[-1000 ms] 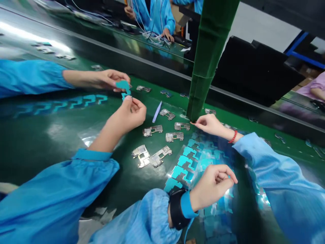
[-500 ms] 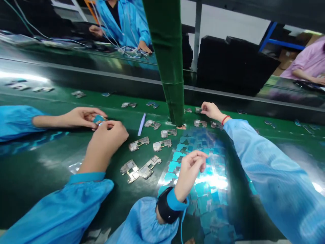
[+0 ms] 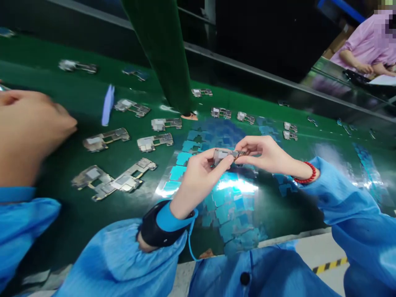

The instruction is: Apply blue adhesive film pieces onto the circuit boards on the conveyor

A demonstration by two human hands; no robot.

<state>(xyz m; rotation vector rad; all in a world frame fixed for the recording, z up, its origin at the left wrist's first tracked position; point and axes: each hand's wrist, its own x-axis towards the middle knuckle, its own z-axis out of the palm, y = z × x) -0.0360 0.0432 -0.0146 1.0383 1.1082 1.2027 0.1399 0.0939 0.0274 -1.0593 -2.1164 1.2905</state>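
Note:
Between my two hands is a small phone circuit board (image 3: 223, 155) with a grey metal shield, held above the table. My left hand (image 3: 201, 175), with a black wrist strap, pinches its left end between thumb and fingers. At its right end, my right hand (image 3: 264, 154), with a red bead bracelet, grips it with thumb and fingertips. Below my hands, a sheet of blue film pieces (image 3: 216, 198) covers part of the green table. Left of it lie several more boards, such as one board (image 3: 154, 142) beside the film and two overlapping boards (image 3: 128, 179).
A co-worker's hand (image 3: 31, 132) and blue sleeve are at the left edge. Purple tweezers (image 3: 108, 105) lie among the boards. A green-wrapped post (image 3: 168, 62) rises from the table. Other boards (image 3: 290, 131) sit farther right. Another person in pink (image 3: 361, 45) works beyond the partition.
My right hand has picked up a board from the back of the table and brought it to my left hand, which now holds it too. The view has shifted right.

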